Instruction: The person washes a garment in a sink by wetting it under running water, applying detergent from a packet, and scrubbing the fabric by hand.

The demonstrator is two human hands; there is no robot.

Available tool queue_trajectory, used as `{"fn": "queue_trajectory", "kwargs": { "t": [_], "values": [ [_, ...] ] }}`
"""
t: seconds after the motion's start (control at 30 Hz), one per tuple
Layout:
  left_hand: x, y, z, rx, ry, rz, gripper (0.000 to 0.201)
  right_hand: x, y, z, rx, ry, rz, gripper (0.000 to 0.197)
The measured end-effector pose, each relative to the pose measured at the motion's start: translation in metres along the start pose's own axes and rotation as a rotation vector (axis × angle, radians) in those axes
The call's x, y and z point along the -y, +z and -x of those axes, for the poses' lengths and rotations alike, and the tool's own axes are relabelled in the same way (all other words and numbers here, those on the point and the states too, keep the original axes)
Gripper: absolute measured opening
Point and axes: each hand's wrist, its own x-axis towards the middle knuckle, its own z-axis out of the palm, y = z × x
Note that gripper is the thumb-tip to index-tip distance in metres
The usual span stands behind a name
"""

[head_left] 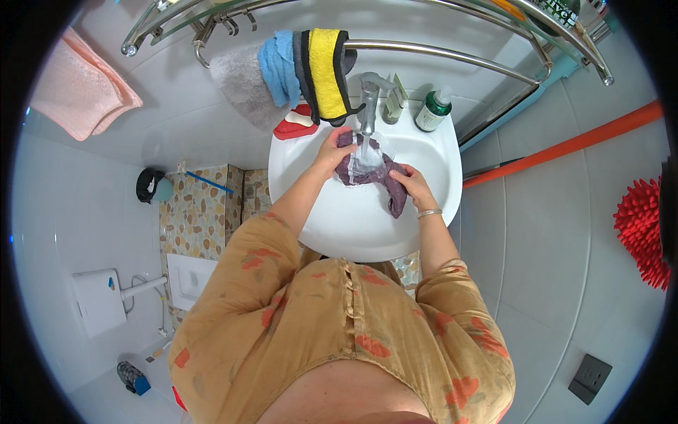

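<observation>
From the head view, the left hand (332,150) and right hand (408,181) each clench an end of a purple cloth (367,173), held over the white sink (438,177) under the running tap (369,102). To rinse it well, I judge the cloth should stay spread beneath the stream.

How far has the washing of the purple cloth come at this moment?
Done: the tap runs and the purple cloth looks wet. In hand: the left hand and right hand both hold the cloth under the stream, over the white sink. Left: wringing and hanging; it is not yet on the rail beside the yellow cloth.
</observation>
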Motion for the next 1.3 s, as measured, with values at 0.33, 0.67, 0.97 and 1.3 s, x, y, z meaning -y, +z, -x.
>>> {"fn": "queue_trajectory", "kwargs": {
  "t": [0.33,0.67,0.97,1.3],
  "values": [
    [-0.019,0.025,0.003,0.456,0.015,-0.224,0.064,0.054,0.036,-0.029,0.187,-0.087,0.386,0.039],
    [0.017,0.009,0.008,0.142,-0.407,0.496,0.051,0.032,0.043,-0.047,-0.359,-0.712,0.564,0.035],
    [0.019,0.025,0.016,0.088,-0.225,0.495,0.040,0.009,0.070,-0.015,0.044,-0.016,-0.094,0.046],
    [-0.004,-0.042,0.014,0.004,0.898,-1.147,0.043,0.051,0.000,-0.036,-0.252,-0.750,1.053,0.016]
  ]
}}
